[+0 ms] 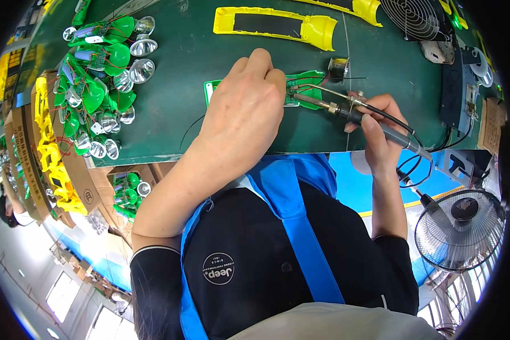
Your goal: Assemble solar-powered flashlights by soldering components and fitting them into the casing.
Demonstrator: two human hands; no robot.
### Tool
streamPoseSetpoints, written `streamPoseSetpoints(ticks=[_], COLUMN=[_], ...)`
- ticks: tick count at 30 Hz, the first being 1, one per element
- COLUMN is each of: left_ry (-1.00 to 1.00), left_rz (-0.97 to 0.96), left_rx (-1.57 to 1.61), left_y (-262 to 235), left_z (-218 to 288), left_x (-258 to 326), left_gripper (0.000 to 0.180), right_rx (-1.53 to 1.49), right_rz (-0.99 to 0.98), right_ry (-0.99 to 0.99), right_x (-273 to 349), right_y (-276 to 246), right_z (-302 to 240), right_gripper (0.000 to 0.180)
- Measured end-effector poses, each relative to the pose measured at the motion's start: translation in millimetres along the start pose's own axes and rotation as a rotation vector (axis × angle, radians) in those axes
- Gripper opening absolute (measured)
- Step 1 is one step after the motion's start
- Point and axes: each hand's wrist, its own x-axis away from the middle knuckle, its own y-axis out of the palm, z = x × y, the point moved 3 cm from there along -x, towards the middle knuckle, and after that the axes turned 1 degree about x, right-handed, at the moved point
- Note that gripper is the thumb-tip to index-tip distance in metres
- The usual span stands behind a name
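My right hand [381, 136] is closed round the grey handle of a soldering iron [401, 138] with a thin metal feed tube along its shaft. The iron's tip points left, at a green plastic lamp housing [310, 80] lying on the bench. Over that housing's middle rests my left hand [246, 102], its fingers curled down and closed. What they pinch is hidden beneath the hand. Thin wires show inside the housing, near the tip. A small round lamp head [338, 68] stands just beyond the housing's right end, and a dark wire trails out left of my wrist.
Green lamp assemblies with silver reflectors [142, 70] crowd the left of the green bench [178, 73]. A yellow housing half [275, 27] lies behind my hands. A black fan [413, 18] and a dark box [459, 93] stand at right. A standing fan [460, 229] is lower right.
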Motion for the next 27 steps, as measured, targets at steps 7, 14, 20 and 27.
streamPoseSetpoints(ticks=[7, 14, 20, 27], left_ry=[-0.071, -0.094, -0.093, -0.097], left_rz=[-0.031, -0.036, -0.044, -0.043], left_rx=[-0.027, -0.051, -0.056, -0.06], left_y=[-1.0, -0.4, -1.1, 0.0], left_z=[4.6, 5.0, 5.9, 5.2], left_x=[-2.7, -3.9, -6.2, -4.0], left_gripper=[0.007, 0.007, 0.008, 0.008], right_rx=[0.065, 0.087, -0.005, -0.034], right_rz=[-0.069, -0.075, 0.013, 0.019], right_ry=[-0.073, -0.113, -0.123, -0.199], right_x=[-2.4, -2.5, 1.3, 0.2], right_y=[0.0, -0.6, -12.7, -13.0], right_z=[-0.1, -1.8, 4.3, 0.8], right_gripper=[0.021, 0.022, 0.025, 0.024])
